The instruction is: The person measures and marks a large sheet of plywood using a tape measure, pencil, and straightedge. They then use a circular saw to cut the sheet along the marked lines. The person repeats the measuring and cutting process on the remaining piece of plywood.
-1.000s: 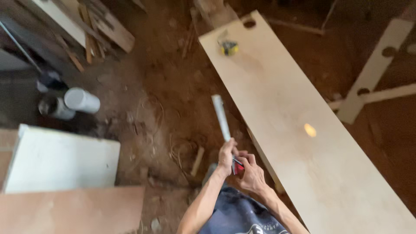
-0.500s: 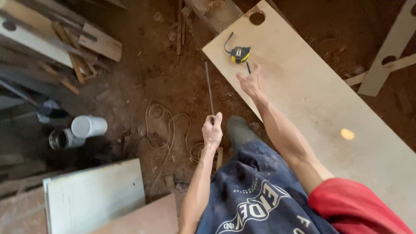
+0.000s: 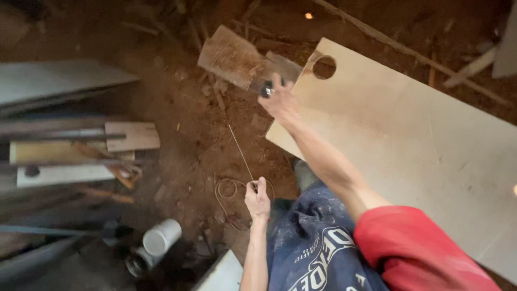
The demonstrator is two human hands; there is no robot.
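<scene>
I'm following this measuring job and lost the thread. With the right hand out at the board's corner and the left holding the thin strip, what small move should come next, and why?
Probably bring the right hand, which grips a small dark object, fully onto the board near the round hole. The thin strip pinched by the left hand hangs over the dirt floor, off the board's edge, so it likely needs lining up along it.

R hand (image 3: 280, 101) reached fwd & grabbed tape measure (image 3: 266, 89) at board (image 3: 409, 145) corner; view shifted.
</scene>
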